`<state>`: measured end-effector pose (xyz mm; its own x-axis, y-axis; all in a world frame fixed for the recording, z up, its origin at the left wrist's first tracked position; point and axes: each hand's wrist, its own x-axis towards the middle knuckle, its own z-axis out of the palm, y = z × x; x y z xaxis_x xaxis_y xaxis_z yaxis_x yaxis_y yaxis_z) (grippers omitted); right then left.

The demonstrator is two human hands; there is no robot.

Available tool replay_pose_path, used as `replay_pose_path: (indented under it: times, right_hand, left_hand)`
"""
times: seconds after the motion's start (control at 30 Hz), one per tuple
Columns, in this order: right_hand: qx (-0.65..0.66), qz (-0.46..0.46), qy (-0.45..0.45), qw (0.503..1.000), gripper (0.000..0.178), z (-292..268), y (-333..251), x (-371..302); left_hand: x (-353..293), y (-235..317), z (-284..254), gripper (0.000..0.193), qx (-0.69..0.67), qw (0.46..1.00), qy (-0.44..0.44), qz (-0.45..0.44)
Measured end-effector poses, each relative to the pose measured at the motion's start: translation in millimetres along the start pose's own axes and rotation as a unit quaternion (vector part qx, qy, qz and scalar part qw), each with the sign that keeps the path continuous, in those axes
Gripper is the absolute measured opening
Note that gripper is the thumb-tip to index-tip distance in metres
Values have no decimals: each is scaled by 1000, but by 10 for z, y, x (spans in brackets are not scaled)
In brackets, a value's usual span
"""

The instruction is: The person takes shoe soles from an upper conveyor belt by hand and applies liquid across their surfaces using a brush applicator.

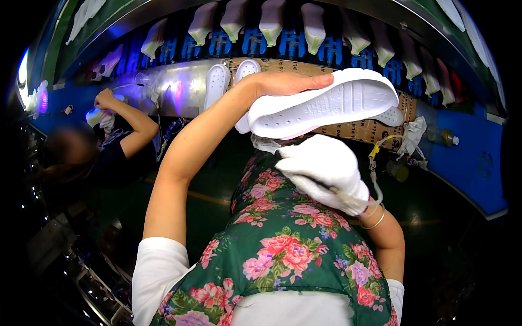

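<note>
My bare left hand (288, 84) grips a white shoe sole (326, 103) along its far edge, fingers hidden behind it. The sole is tilted so that its inner face, with small holes and ribs, faces me. My right hand (321, 168), in a white knit glove, is closed just below the near edge of the sole. In it is a slim brush-like tool with a thin pale hose (376, 187) running back past the wrist. The tool's grey tip (265, 144) is close to the sole's heel end; whether it touches cannot be made out.
Two more white soles, one upright (217, 86), lie on the metal bench (185, 81) and brown cardboard (293, 66). Beyond, a row of pale shoe uppers (272, 22) hangs above blue clamps (254, 42). At left a co-worker's arm (136, 130) reaches in. A bottle (443, 136) and crumpled cloth (414, 133) lie right.
</note>
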<state>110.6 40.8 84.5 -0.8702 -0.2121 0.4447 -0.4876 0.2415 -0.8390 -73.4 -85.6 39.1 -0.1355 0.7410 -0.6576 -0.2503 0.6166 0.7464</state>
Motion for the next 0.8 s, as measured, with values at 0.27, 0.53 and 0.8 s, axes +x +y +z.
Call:
replay_pose_path:
  times: [0.27,0.53,0.8]
  right_hand:
    - [-37,4,16,999,29,9,82,-28]
    - [-84,53,74,992,27,-81,51,3]
    - [-84,44,52,994,35,32,-118,-47]
  left_hand:
    - [-150,286,18,107,162,986,28,-32]
    - [-86,241,-75,100,160,982,91,42]
    - [-77,236,-104,90,27,994,105,-19]
